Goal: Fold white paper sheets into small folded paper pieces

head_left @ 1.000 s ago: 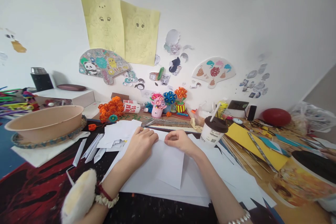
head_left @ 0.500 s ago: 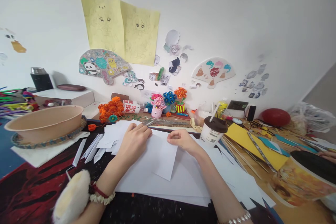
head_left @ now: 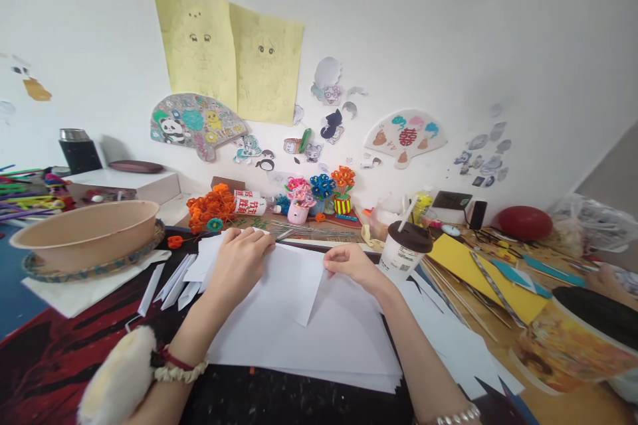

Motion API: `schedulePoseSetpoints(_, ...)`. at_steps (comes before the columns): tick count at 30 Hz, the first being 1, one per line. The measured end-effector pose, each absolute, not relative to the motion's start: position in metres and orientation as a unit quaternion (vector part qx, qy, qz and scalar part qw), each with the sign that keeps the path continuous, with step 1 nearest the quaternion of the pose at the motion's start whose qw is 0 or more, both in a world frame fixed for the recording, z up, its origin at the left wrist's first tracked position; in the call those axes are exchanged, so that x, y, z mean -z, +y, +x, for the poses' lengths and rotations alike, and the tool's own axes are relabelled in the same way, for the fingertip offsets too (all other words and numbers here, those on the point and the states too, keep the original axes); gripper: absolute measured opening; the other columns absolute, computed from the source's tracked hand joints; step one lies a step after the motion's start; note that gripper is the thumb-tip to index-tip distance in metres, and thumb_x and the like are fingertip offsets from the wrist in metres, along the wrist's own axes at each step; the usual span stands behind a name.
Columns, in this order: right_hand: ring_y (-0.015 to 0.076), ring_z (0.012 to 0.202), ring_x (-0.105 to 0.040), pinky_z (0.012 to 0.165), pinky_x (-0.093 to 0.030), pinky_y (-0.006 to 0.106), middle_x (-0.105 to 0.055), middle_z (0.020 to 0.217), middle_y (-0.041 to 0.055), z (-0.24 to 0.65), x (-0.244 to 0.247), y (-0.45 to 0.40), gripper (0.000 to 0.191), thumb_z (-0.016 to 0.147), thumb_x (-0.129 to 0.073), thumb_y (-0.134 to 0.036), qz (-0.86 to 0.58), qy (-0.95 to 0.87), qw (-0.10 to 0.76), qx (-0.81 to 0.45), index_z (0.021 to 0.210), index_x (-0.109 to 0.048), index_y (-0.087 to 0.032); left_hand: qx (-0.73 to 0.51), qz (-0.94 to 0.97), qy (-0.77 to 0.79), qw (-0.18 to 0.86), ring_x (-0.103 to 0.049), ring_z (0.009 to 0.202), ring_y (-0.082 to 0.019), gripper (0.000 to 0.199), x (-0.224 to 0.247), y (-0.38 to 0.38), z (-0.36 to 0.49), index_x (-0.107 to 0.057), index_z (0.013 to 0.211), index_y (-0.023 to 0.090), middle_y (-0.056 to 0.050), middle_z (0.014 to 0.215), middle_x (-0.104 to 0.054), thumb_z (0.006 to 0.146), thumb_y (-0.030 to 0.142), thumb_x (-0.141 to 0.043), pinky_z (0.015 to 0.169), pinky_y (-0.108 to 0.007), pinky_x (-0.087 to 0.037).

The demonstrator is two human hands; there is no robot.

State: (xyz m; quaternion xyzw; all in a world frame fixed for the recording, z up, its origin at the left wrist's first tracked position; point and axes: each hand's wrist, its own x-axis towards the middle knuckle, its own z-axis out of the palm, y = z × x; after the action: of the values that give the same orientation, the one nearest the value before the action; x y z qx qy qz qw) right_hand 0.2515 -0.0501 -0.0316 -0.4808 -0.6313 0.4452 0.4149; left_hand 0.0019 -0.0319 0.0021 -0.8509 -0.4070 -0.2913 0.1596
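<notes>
The sheet (head_left: 296, 279) sits farther left over the larger papers (head_left: 319, 355) than a second ago. The right hand (head_left: 351, 267) pinches its right edge; the left hand (head_left: 243, 257) has shifted left along its far side, fingertips hidden, so I cannot tell its grip.

The person has two hands, one left hand (head_left: 243, 257) and one right hand (head_left: 351, 265). Between them there is one small sheet (head_left: 298, 282); the other white papers (head_left: 323, 352) overlap, so their number cannot be told. On the far wall (head_left: 473, 26) one counts two yellow posters (head_left: 266, 73) and two fans (head_left: 197, 125). Below them stand three flower bunches: one pink bunch (head_left: 300, 188), one blue bunch (head_left: 322, 184) and one orange bunch (head_left: 343, 178). On the left are one basin (head_left: 84, 237) and one flask (head_left: 80, 154); on the right, one cup (head_left: 399, 254), one straw (head_left: 409, 213) and one tub (head_left: 568, 352).
</notes>
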Motion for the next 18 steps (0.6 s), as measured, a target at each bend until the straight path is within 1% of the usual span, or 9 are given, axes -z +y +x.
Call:
schedulePoseSetpoints(4,0.0159,0.059,-0.06,0.064,-0.046,0.029,-0.063,0.06,0.0017,0.259,0.032,-0.049,0.026,0.065,-0.072,-0.039,-0.487,-0.634,0.41,-0.439,0.071,-0.066,-0.014,0.298,-0.84,-0.422,0.164,-0.056,0.075,-0.019,0.024,-0.004,-0.03,-0.004,-0.06,0.076,0.02,-0.003,0.074,-0.066,0.087,0.015,-0.039,0.071,-0.034,-0.029)
schedulePoseSetpoints(8,0.0154,0.059,-0.06,0.066,-0.046,0.03,-0.063,0.062,0.0018,0.265,0.035,-0.046,0.029,0.063,-0.073,-0.041,-0.503,-0.611,0.439,-0.426,0.07,-0.065,-0.013,0.336,-0.803,-0.468,0.151,-0.058,0.075,-0.019,0.024,-0.007,-0.026,-0.013,-0.061,0.078,0.02,-0.003,0.079,-0.068,0.089,0.023,-0.04,0.069,-0.033,-0.029)
schedulePoseSetpoints(10,0.0161,0.063,-0.061,0.07,-0.047,0.031,-0.064,0.068,0.0028,0.264,0.035,-0.045,0.033,0.064,-0.072,-0.044,-0.493,-0.594,0.468,-0.43,0.074,-0.065,-0.014,0.351,-0.797,-0.475,0.121,-0.059,0.076,-0.019,0.024,-0.006,-0.026,-0.013,-0.061,0.079,0.021,-0.003,0.082,-0.069,0.089,0.027,-0.04,0.068,-0.033,-0.03)
schedulePoseSetpoints(12,0.0175,0.071,-0.063,0.075,-0.047,0.033,-0.066,0.079,0.0055,0.26,0.035,-0.045,0.038,0.067,-0.07,-0.047,-0.471,-0.586,0.488,-0.443,0.087,-0.066,-0.014,0.354,-0.803,-0.471,0.086,-0.06,0.077,-0.019,0.024,-0.006,-0.027,-0.009,-0.061,0.081,0.021,-0.003,0.085,-0.07,0.089,0.028,-0.04,0.068,-0.032,-0.032)
schedulePoseSetpoints(14,0.019,0.079,-0.063,0.078,-0.047,0.034,-0.066,0.091,0.0082,0.253,0.035,-0.045,0.046,0.07,-0.068,-0.049,-0.457,-0.588,0.497,-0.446,0.101,-0.063,-0.016,0.349,-0.813,-0.463,0.043,-0.06,0.076,-0.019,0.024,-0.004,-0.031,-0.001,-0.061,0.081,0.021,-0.003,0.084,-0.069,0.088,0.028,-0.039,0.068,-0.031,-0.034)
schedulePoseSetpoints(15,0.0198,0.083,-0.062,0.079,-0.047,0.035,-0.065,0.095,0.0091,0.25,0.035,-0.045,0.049,0.07,-0.068,-0.049,-0.462,-0.592,0.498,-0.434,0.106,-0.061,-0.017,0.353,-0.813,-0.463,0.018,-0.06,0.074,-0.019,0.024,-0.004,-0.033,0.003,-0.061,0.081,0.02,-0.003,0.083,-0.069,0.088,0.028,-0.039,0.067,-0.03,-0.036)
schedulePoseSetpoints(18,0.0219,0.093,-0.059,0.082,-0.045,0.035,-0.063,0.105,0.0101,0.243,0.037,-0.043,0.05,0.068,-0.07,-0.048,-0.509,-0.597,0.508,-0.356,0.106,-0.06,-0.018,0.367,-0.805,-0.46,-0.078,-0.06,0.072,-0.018,0.023,-0.004,-0.041,0.015,-0.061,0.078,0.02,-0.002,0.078,-0.068,0.085,0.028,-0.04,0.064,-0.028,-0.039)
